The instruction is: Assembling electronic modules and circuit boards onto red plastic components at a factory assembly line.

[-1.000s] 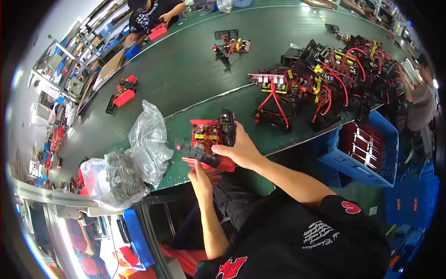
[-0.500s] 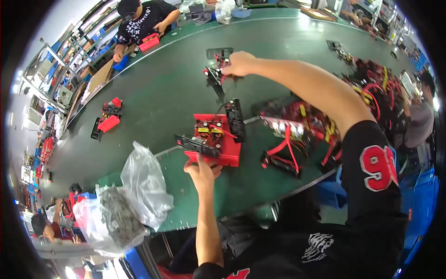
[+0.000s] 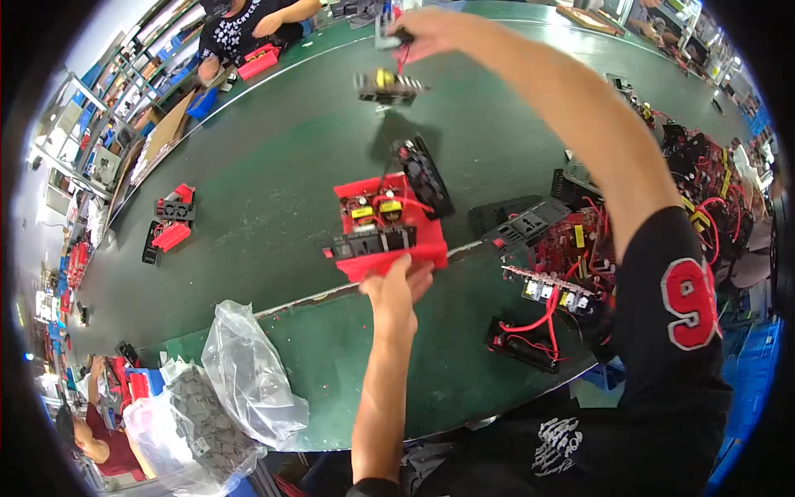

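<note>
My left hand (image 3: 396, 294) grips the near edge of a red metal casing (image 3: 393, 263), thumb on its side and fingers beneath. Inside the casing lie a circuit board with yellow-wrapped coils (image 3: 377, 211), red wires and a black socket panel (image 3: 373, 242) along the near side. A black fan panel (image 3: 426, 178) leans out at the casing's right. At the far side, my outstretched right hand (image 3: 426, 35) is closed on a grey end panel (image 3: 387, 31) and its red wires. From it a circuit board (image 3: 389, 87), blurred by motion, hangs above the green tabletop.
Several boards with panels and red wires (image 3: 571, 248) are heaped at the right. Another red casing (image 3: 174, 219) lies at the left, beside the worktable's (image 3: 273, 182) middle. Plastic bags (image 3: 248, 373) occupy the near left. A person (image 3: 257, 29) sits across, near a red casing (image 3: 258, 62).
My right hand has raised the panel and dangling board off the tabletop and moved farther away. My left hand, still on the red casing, has shifted right, and its socket panel now sits closer in.
</note>
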The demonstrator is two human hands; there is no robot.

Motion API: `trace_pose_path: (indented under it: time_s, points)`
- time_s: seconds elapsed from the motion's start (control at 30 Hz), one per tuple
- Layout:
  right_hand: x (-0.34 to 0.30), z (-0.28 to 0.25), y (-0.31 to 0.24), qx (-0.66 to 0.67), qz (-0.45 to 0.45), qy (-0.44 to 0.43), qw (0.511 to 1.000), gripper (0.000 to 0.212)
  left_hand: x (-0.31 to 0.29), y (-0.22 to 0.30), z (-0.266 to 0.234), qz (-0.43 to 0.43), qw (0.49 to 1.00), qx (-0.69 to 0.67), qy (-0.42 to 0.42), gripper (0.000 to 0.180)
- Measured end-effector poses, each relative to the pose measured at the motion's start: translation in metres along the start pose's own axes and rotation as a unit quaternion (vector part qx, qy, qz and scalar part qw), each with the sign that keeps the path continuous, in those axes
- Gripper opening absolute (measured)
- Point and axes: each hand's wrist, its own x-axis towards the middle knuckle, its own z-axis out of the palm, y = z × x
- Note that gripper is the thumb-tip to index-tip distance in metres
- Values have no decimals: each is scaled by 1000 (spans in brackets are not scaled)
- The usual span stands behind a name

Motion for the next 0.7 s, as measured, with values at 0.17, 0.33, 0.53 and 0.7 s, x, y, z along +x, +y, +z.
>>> trace_pose_path:
  time_s: [0.17,0.33,0.53,0.7]
  points:
    - [-110,-38,-90,24,-185,16,982,34,128,29,55,104,993,46,8,21]
    - [-241,-32,-143,-8,-234,-25,972,32,208,103,15,142,956,235,-107,33]
    - [-362,-46,-131,-66,-209,-234,947,48,9,80,26,-23,936,24,-349,61]
    - [-445,13,-117,-228,-104,-228,941,71,-119,13,-33,-227,866,-228,-382,93]
